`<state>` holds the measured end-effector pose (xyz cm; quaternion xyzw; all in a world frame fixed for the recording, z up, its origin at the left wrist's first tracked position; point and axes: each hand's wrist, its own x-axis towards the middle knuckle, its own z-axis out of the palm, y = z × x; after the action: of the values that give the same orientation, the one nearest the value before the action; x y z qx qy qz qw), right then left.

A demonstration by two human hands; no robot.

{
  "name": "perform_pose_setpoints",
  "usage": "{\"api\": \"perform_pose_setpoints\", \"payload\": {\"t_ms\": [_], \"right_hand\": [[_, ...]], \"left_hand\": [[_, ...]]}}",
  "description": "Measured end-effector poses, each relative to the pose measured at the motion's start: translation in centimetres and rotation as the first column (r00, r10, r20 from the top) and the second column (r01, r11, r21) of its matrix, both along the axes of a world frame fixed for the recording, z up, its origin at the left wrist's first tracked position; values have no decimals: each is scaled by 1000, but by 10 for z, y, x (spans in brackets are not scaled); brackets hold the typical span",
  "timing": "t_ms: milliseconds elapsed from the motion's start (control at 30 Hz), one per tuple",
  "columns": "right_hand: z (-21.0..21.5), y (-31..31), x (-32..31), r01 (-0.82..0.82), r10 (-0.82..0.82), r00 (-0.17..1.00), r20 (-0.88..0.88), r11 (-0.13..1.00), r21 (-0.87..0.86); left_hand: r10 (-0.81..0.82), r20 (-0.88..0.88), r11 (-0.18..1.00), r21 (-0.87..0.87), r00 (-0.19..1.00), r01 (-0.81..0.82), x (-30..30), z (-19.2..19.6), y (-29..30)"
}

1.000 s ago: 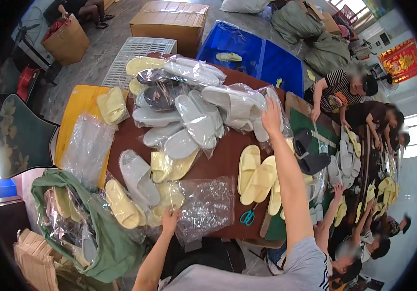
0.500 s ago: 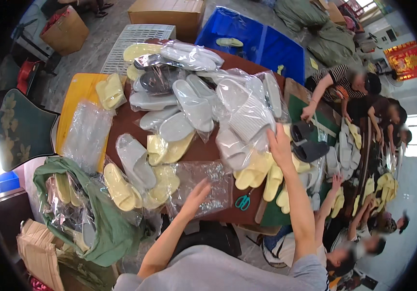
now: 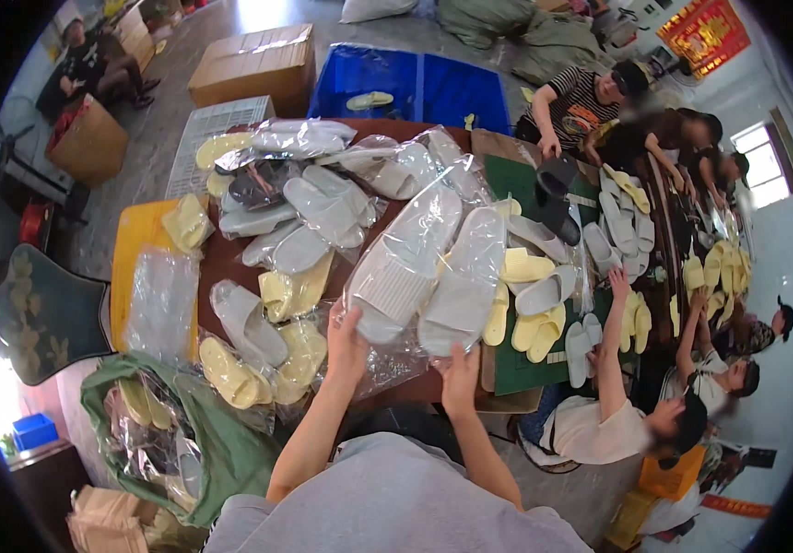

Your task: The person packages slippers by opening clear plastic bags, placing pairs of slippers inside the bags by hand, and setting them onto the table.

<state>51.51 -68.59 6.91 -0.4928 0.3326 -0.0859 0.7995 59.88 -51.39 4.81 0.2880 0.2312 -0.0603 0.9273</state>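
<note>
Left hand [image 3: 346, 348] now on grey slippers [image 3: 400, 269]

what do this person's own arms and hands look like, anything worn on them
Both forearms are bare, with no sleeve reaching them. The left grip and right grip are ungloved, and no watch shows at either wrist. Above the arms is a plain grey top.

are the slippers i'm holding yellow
No, the slippers held between your left grip and right grip are pale grey.
</note>
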Motion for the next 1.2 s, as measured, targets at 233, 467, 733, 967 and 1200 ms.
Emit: {"api": "perform_pose_setpoints", "payload": {"t_ms": [233, 467, 733, 967, 1200], "right_hand": [[-1, 49, 0, -155, 143, 980, 141, 984, 84], [26, 3, -9, -784, 772, 619, -144, 595, -177], [137, -85, 109, -256, 578, 783, 230, 637, -727], [132, -78, 135, -816, 958, 174, -230, 9, -578], [109, -44, 83, -697, 927, 375, 2, 283, -659]], "left_hand": [[-234, 18, 937, -261, 972, 230, -15, 9, -9], [-171, 0, 973, -155, 985, 169, 6, 24, 38], [-243, 80, 968, -41, 967, 247, -5, 77, 107], [-227, 19, 974, 17, 974, 227, -32, 122, 133], [-200, -133, 972, 95, 971, 213, -43, 96, 173]]}}
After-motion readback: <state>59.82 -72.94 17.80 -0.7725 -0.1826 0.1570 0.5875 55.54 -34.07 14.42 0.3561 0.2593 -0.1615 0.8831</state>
